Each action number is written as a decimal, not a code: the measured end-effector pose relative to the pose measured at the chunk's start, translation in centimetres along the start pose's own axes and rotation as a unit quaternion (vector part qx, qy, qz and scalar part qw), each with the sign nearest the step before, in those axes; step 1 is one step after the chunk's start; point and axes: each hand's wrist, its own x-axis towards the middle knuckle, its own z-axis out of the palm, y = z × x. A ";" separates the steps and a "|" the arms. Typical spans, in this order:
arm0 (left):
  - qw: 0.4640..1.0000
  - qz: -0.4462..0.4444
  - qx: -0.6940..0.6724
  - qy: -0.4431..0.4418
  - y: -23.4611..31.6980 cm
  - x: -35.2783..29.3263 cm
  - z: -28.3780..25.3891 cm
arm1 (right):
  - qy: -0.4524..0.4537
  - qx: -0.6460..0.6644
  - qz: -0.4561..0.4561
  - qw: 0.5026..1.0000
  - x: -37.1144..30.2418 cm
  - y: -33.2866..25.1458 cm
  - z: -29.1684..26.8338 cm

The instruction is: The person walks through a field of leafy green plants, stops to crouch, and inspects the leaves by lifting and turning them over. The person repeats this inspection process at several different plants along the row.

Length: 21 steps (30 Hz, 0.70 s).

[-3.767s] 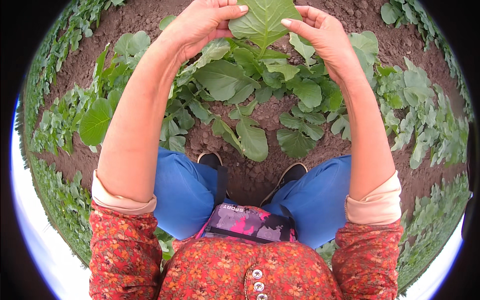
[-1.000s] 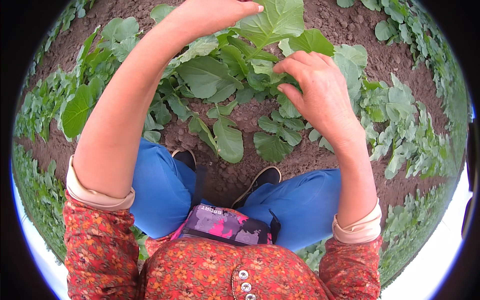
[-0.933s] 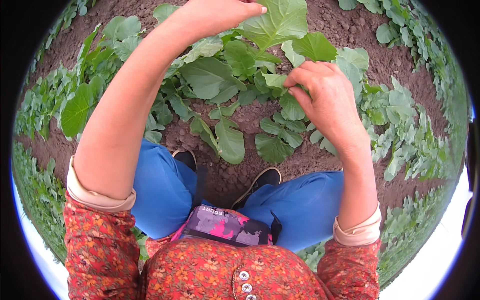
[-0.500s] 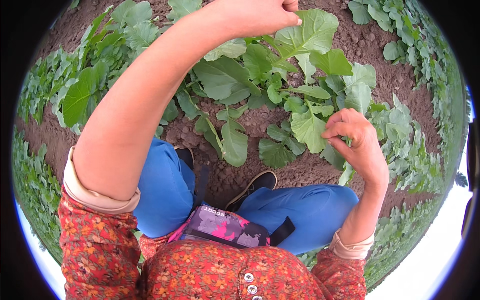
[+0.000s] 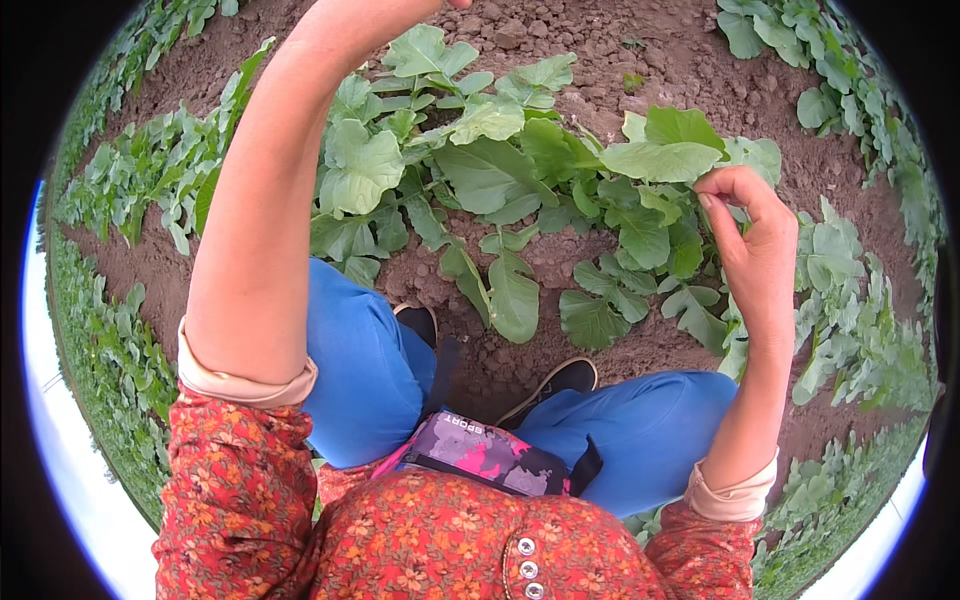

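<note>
Fingers [image 5: 722, 182] of the right hand [image 5: 760, 235]: thumb and index tips drawn close together at the lower right edge of a pale green leaf [image 5: 660, 160]. Cannot tell whether the leaf margin is pinched between them. Left hand [image 5: 395, 8] mostly cut off by the upper edge of view; finger state cannot be told.

Leaf lies nearly flat, at the right side of a lobed-leaf crop plant [image 5: 490, 175], which spreads over brown, cloddy soil [image 5: 510, 32] in front of the person. Dark shoes [image 5: 565, 378] on soil, below the plant's lower leaves. Camouflage-pattern waist pouch [image 5: 485, 455] between blue trousers [image 5: 365, 350] and red floral shirt [image 5: 420, 540]. Further crop rows [image 5: 860, 320] at both sides.
</note>
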 end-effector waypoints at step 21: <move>0.951 -0.051 0.298 -0.067 -6.5 -3.8 1.2 | -0.150 0.030 -0.050 0.987 0.8 -4.5 11.3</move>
